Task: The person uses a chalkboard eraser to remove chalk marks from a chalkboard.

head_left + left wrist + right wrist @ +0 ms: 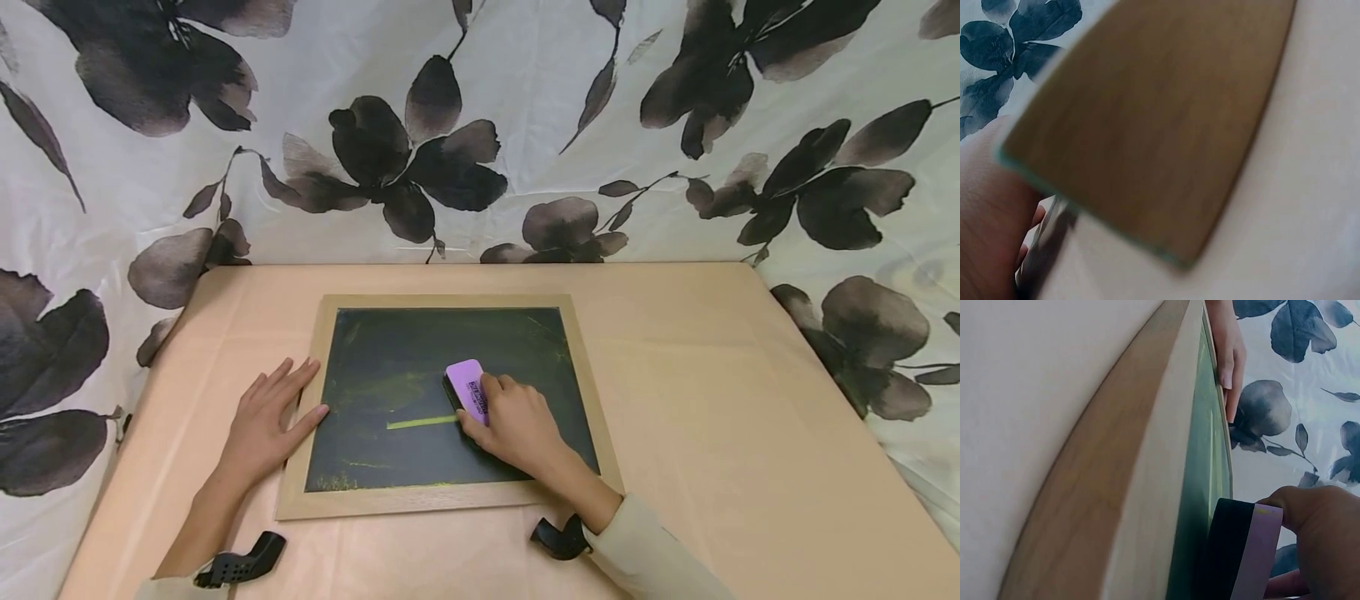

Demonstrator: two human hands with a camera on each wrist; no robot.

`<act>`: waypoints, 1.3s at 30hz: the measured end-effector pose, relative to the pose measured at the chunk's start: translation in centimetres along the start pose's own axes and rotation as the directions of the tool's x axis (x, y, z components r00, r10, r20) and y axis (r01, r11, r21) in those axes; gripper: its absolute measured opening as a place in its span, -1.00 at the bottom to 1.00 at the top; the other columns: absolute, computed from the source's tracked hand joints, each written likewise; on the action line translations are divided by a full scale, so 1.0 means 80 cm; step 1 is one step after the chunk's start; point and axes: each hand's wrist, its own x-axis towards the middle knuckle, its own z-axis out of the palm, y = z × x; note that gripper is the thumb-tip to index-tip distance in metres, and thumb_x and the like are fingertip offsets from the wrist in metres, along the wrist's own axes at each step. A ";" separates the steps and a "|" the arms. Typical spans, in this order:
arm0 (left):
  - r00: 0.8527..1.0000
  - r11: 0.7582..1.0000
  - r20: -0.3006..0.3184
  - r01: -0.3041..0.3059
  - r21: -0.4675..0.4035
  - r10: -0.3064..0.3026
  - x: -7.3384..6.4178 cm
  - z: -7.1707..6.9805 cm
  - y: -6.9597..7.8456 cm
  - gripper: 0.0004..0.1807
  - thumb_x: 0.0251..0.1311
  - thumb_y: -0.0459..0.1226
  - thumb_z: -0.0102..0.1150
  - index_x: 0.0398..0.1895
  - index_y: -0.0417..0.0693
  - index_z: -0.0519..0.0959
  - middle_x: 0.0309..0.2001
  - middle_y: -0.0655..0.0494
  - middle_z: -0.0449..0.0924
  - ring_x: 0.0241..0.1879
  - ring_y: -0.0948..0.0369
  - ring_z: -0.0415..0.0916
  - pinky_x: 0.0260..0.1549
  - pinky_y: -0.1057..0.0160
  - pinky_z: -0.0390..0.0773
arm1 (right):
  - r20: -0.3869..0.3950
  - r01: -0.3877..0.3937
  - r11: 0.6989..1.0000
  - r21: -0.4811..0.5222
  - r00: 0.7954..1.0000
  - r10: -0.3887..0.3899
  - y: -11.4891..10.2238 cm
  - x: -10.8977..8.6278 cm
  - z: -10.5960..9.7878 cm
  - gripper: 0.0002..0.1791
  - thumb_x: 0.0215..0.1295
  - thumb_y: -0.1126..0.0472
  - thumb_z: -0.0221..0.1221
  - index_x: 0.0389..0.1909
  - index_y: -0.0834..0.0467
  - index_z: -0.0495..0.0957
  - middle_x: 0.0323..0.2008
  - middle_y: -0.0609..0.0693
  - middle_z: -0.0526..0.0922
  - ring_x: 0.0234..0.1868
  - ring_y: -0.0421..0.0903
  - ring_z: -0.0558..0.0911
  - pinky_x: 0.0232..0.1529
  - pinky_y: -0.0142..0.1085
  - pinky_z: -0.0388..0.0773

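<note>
A chalkboard (360,350) in a pale wooden frame (420,497) lies on the table. My right hand (522,421) grips a purple and black chalkboard eraser (467,387) against the board, right of its middle. From the eraser's left side runs a yellow-green chalk line (420,422); whether it continues underneath is hidden. With fingers spread, my left hand (272,417) rests at the frame's left side, its fingertips touching the wood. In the right wrist view the eraser (1264,550) stands between the thumb and the board's dark surface. The left wrist view shows the frame's brown outer side (1147,137) close up.
Yellow chalk smears and dust (333,482) mark the board, mostly along its lower edge. A peach-coloured cover (697,375) spreads over the table. Behind and at the sides hangs white cloth (540,108) with dark flowers. Black wrist devices (243,562) sit on both wrists.
</note>
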 end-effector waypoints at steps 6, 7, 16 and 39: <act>1.000 1.000 -0.012 -0.005 -0.011 0.005 -0.001 -0.001 0.000 -0.27 0.19 -0.02 0.23 0.42 0.00 0.28 0.33 -0.12 0.32 0.39 -0.09 0.06 0.36 -0.11 -0.13 | 0.013 0.017 1.000 0.000 1.000 -0.017 -0.011 0.006 0.003 -0.46 0.14 -0.08 0.26 -0.14 0.35 0.56 -0.52 0.06 0.53 -0.63 -0.07 0.50 -0.66 -0.23 0.49; 1.000 1.000 -0.012 -0.007 -0.012 0.006 -0.001 -0.001 0.000 -0.27 0.19 -0.02 0.23 0.42 0.00 0.28 0.33 -0.12 0.32 0.39 -0.09 0.06 0.36 -0.12 -0.13 | 0.014 0.024 1.000 -0.003 1.000 -0.024 -0.013 0.007 0.004 -0.45 0.14 -0.08 0.26 -0.13 0.35 0.56 -0.52 0.06 0.54 -0.62 -0.07 0.51 -0.66 -0.23 0.50; 1.000 1.000 -0.010 -0.010 -0.006 0.010 -0.001 -0.001 0.000 -0.27 0.19 -0.02 0.23 0.41 -0.01 0.29 0.33 -0.12 0.32 0.39 -0.09 0.06 0.36 -0.12 -0.13 | 0.025 0.051 0.998 -0.038 0.998 -0.050 -0.035 0.016 0.013 -0.42 0.15 -0.10 0.26 -0.11 0.37 0.55 -0.46 0.12 0.58 -0.53 -0.01 0.58 -0.59 -0.16 0.58; 1.000 1.000 -0.020 -0.016 0.001 0.016 0.000 -0.001 -0.002 -0.28 0.19 -0.02 0.23 0.40 -0.02 0.31 0.32 -0.09 0.34 0.39 -0.08 0.07 0.35 -0.11 -0.09 | 0.093 0.198 0.972 -0.125 0.978 -0.188 -0.109 0.051 0.036 -0.34 0.20 -0.21 0.18 -0.01 0.34 0.52 -0.39 0.05 0.59 -0.45 -0.09 0.61 -0.54 -0.29 0.61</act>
